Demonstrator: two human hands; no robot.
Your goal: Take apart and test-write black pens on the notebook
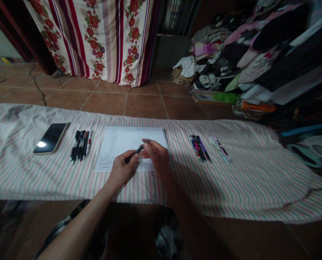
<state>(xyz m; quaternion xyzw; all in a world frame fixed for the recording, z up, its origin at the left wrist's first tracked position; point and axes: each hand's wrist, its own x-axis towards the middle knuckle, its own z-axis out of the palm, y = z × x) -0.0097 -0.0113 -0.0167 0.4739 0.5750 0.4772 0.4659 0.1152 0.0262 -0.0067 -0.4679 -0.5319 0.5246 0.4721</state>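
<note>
Both hands meet over the near edge of a spiral notebook (123,141) lying open on a striped cloth (244,180). My left hand (121,169) is closed round the lower end of a black pen (136,151). My right hand (157,155) pinches the pen's upper end with its fingertips. The pen is tilted, its tip up and to the right, just above the printed page.
Left of the notebook lie several dark pens (80,145) and a phone (51,138), screen up. To the right lie more pens (199,148) and a pale pen (220,149). Beyond the cloth are floor tiles, a floral curtain (101,39) and a clothes pile (239,54).
</note>
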